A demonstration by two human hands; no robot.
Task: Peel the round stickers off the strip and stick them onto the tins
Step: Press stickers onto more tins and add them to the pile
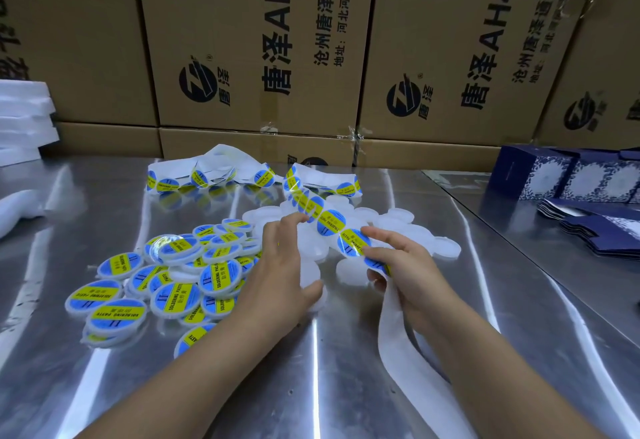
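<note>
Shiny steel worktop (346,369), walled behind by stacked cardboard cartons (242,40); blue patterned boxes (554,178) at far right. Labelled tins (180,265) heaped at left, plain white tins (440,248) at centre. Left hand (280,265) with fingers spread over the plain ones; right hand (405,265) with fingers pinching the sticker strip (330,222) just above them.

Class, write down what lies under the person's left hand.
Plain white round tins without stickers show around the left hand; its palm hides how many lie beneath.
</note>
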